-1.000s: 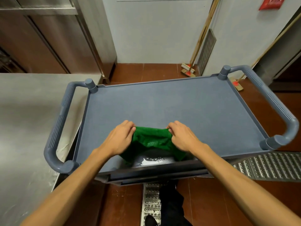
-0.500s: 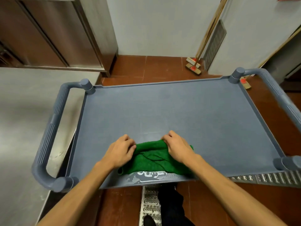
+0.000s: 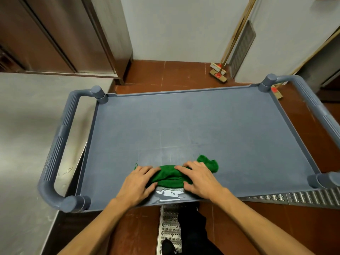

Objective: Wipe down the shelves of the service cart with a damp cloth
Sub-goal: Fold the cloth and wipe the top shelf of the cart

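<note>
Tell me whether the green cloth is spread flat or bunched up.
Bunched: the green cloth lies in rumpled folds under left hand and right hand.

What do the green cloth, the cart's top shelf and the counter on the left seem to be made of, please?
The green cloth looks like a soft, napped textile, perhaps microfibre: it bunches in folds. The cart's top shelf seems moulded blue-grey plastic, matte and finely textured. The counter on the left looks like brushed stainless steel, given its dull reflections and scuffs.
</note>
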Motion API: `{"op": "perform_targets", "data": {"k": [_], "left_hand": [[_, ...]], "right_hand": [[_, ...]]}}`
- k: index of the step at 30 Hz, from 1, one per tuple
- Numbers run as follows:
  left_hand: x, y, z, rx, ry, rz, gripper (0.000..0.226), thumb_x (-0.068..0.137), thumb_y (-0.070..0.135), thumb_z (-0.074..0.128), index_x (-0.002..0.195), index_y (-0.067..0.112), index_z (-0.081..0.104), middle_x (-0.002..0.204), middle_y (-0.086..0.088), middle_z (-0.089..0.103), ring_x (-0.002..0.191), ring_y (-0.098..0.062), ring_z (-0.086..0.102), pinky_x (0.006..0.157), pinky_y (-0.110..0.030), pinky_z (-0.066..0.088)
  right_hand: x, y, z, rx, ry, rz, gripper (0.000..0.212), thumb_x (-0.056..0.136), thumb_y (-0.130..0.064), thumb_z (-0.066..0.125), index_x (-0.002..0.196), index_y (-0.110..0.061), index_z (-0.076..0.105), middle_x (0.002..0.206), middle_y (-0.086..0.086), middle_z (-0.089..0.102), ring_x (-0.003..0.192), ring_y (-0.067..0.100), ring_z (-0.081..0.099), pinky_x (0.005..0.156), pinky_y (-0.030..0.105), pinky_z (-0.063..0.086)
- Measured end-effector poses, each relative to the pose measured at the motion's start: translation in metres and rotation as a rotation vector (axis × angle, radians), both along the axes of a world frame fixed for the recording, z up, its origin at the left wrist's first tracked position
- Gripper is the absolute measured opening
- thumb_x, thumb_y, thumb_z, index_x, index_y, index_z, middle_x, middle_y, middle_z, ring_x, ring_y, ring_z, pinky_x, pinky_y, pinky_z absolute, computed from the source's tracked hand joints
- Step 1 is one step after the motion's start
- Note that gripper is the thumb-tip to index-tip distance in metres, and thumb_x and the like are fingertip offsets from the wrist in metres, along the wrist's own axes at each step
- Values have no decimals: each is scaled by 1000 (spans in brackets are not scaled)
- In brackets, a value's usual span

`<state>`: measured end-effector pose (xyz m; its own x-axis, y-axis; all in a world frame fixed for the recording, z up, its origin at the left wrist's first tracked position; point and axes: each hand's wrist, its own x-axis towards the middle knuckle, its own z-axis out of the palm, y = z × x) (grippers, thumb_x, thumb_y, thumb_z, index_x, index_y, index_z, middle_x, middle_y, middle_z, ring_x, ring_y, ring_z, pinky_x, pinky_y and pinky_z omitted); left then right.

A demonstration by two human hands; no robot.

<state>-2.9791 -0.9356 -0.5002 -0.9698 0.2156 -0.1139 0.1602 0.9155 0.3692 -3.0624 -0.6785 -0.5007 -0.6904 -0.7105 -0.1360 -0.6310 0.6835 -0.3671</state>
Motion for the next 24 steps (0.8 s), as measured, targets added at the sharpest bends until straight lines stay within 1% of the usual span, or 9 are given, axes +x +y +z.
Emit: {"op": "perform_targets", "data": {"k": [3,6,9,13,17,20,24], "left_hand": [[8,0,2,-31,-1,-15,43,89,44,50,129,29,55,114,6,65,92,-20,61,74,-30,52],[17,0,5,-35,-11,-37,40,88,45,47,125,31,54,112,6,66,91,-22,62,71,-32,54],[31,-1,5,-27,-23,-44,43,88,46,44,127,30,54,115,6,65,95,-21,59,73,-35,55],[44,-1,1,-41,-30,-32,45,87,45,43,128,31,56,117,6,65,99,-23,58,74,-37,55],[47,3,2,-57,-44,-42,43,90,35,57,133,29,55,124,4,62,106,-24,56,80,-40,54],[45,8,4,-45,-62,-12,43,90,35,59,134,31,56,128,5,61,111,-24,57,84,-38,52],[40,19,4,-63,-82,57,42,88,36,63,130,38,59,128,11,62,110,-23,58,83,-35,51]], "right_hand": [[7,-2,1,-20,3,1,59,72,-30,60,131,-27,60,107,0,64,92,25,60,77,35,41],[15,-2,5,-11,-16,16,58,73,-27,60,131,-28,61,109,-1,65,95,25,60,80,36,41],[26,-3,8,9,-40,25,58,73,-28,60,131,-31,60,111,-3,65,100,24,59,84,38,41],[45,-2,9,22,-47,47,57,75,-27,58,131,-32,59,114,-5,64,101,23,56,85,37,40],[57,-2,14,37,-2,38,54,80,-22,57,133,-30,56,116,-3,62,104,23,53,86,34,34],[59,-2,19,55,-16,40,52,84,-19,57,135,-29,56,118,0,62,107,26,52,90,38,36],[53,4,24,59,-27,63,49,88,-18,58,136,-29,57,120,2,61,108,28,51,90,40,36]]}}
